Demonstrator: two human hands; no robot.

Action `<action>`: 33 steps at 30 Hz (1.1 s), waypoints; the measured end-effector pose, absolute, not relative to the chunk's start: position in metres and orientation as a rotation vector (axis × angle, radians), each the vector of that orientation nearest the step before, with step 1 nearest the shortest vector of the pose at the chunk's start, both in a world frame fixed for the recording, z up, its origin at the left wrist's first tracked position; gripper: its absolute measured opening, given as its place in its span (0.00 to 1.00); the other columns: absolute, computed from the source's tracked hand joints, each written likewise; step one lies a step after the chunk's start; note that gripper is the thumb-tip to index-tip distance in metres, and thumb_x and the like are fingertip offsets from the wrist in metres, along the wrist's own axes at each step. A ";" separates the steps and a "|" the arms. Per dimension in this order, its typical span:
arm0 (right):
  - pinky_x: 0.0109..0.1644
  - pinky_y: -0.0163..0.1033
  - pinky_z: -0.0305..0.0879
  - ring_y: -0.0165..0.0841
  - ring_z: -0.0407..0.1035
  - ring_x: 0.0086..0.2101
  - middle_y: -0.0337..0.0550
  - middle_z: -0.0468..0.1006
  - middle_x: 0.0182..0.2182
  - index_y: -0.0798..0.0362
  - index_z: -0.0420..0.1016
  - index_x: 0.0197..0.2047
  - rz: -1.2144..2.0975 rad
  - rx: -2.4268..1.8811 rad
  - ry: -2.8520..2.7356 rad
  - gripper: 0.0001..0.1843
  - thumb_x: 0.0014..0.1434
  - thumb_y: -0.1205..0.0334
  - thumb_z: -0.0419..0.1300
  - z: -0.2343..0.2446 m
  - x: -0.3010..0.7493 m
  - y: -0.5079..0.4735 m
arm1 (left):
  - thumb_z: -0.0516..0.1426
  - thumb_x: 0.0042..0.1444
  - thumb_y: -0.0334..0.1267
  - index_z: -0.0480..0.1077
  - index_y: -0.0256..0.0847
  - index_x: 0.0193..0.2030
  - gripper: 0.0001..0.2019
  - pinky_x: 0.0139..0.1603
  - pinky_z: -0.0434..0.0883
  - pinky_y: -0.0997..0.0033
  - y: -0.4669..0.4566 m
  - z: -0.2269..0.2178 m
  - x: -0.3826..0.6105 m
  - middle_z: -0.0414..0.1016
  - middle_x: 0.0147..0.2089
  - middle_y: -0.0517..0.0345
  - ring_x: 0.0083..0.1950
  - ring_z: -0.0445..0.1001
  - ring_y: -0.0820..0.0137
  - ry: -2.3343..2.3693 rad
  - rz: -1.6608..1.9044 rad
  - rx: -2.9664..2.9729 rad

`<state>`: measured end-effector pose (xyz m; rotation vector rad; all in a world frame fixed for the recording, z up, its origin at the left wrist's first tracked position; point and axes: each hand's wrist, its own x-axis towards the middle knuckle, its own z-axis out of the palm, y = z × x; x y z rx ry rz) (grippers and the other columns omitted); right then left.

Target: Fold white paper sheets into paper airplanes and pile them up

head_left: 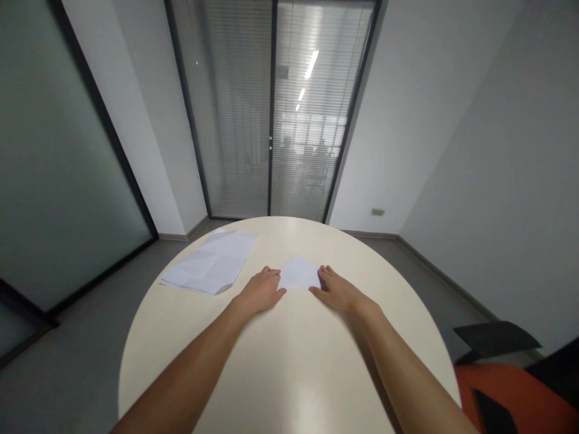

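A small white sheet of folded paper [298, 272] lies on the table in front of me, its top edge coming to a point. My left hand [261, 289] is at its left side, fingertips on the edge and thumb near the lower left corner. On the opposite side, my right hand [337, 289] has its fingers curled at the right edge, with the thumb by the lower right corner. Both hands hold the paper from its sides, low against the tabletop. How far the fingertips reach under it is hidden.
A stack of larger creased white sheets [212, 259] rests at the left of the round cream table [289, 367]. An orange chair [506, 392] with black armrests stands at the lower right. Behind the table is a glass partition with blinds [235, 120].
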<state>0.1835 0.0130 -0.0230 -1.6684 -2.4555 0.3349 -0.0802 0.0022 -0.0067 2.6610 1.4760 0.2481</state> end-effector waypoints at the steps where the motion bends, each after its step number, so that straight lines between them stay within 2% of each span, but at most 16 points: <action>1: 0.72 0.51 0.46 0.49 0.47 0.70 0.64 0.58 0.69 0.65 0.66 0.65 0.334 -1.654 -2.459 0.38 0.65 0.41 0.52 -0.024 0.184 0.013 | 0.52 0.64 0.43 0.75 0.35 0.50 0.16 0.63 0.66 0.58 0.003 -0.008 -0.081 0.71 0.63 0.45 0.63 0.66 0.54 1.467 0.248 2.663; 6: 0.71 0.55 0.48 0.50 0.46 0.70 0.63 0.53 0.71 0.62 0.59 0.69 0.346 -1.636 -2.447 0.43 0.63 0.38 0.53 -0.028 0.181 0.012 | 0.53 0.63 0.44 0.75 0.37 0.48 0.15 0.60 0.69 0.57 0.009 -0.013 -0.088 0.74 0.60 0.47 0.59 0.69 0.55 1.424 0.277 2.680; 10: 0.70 0.56 0.47 0.51 0.46 0.70 0.63 0.53 0.71 0.62 0.61 0.68 0.366 -1.594 -2.472 0.41 0.64 0.38 0.52 -0.027 0.179 0.011 | 0.54 0.64 0.43 0.76 0.39 0.46 0.14 0.62 0.67 0.58 0.012 -0.013 -0.095 0.74 0.61 0.48 0.61 0.68 0.56 1.365 0.290 2.669; 12: 0.70 0.56 0.48 0.52 0.47 0.70 0.64 0.53 0.70 0.62 0.63 0.67 0.384 -1.577 -2.480 0.40 0.65 0.39 0.52 -0.025 0.181 0.012 | 0.54 0.64 0.44 0.75 0.39 0.48 0.14 0.63 0.67 0.58 0.013 -0.011 -0.098 0.72 0.63 0.48 0.63 0.67 0.56 1.364 0.296 2.642; 17: 0.69 0.53 0.53 0.49 0.51 0.69 0.62 0.59 0.68 0.59 0.69 0.62 0.407 -1.550 -2.491 0.32 0.65 0.43 0.53 -0.022 0.187 0.013 | 0.55 0.63 0.44 0.72 0.38 0.57 0.20 0.64 0.66 0.59 0.013 -0.010 -0.100 0.72 0.64 0.47 0.63 0.67 0.57 1.370 0.301 2.610; 23: 0.69 0.52 0.53 0.49 0.55 0.67 0.59 0.68 0.63 0.56 0.75 0.53 0.327 -1.497 -2.504 0.25 0.65 0.45 0.55 -0.016 0.180 0.008 | 0.52 0.65 0.47 0.71 0.39 0.60 0.21 0.65 0.63 0.55 0.013 -0.012 -0.099 0.70 0.65 0.48 0.64 0.66 0.55 1.329 0.308 2.702; 25: 0.69 0.52 0.52 0.49 0.54 0.67 0.60 0.67 0.64 0.58 0.74 0.55 0.314 -1.506 -2.494 0.27 0.65 0.45 0.55 -0.015 0.177 0.007 | 0.51 0.66 0.49 0.72 0.40 0.59 0.22 0.65 0.63 0.54 0.013 -0.013 -0.098 0.69 0.65 0.47 0.64 0.65 0.54 1.329 0.306 2.717; 29: 0.71 0.51 0.50 0.49 0.50 0.69 0.63 0.59 0.68 0.63 0.66 0.64 0.343 -1.565 -2.486 0.36 0.65 0.42 0.54 -0.018 0.177 0.008 | 0.50 0.66 0.51 0.72 0.40 0.59 0.23 0.64 0.63 0.54 0.013 -0.014 -0.097 0.69 0.65 0.47 0.64 0.65 0.54 1.338 0.302 2.718; 33: 0.71 0.50 0.50 0.49 0.49 0.69 0.62 0.60 0.68 0.62 0.68 0.63 0.371 -1.562 -2.487 0.35 0.66 0.41 0.52 -0.019 0.180 0.009 | 0.52 0.64 0.51 0.73 0.40 0.57 0.22 0.64 0.64 0.55 0.013 -0.014 -0.096 0.70 0.65 0.49 0.63 0.65 0.54 1.346 0.292 2.710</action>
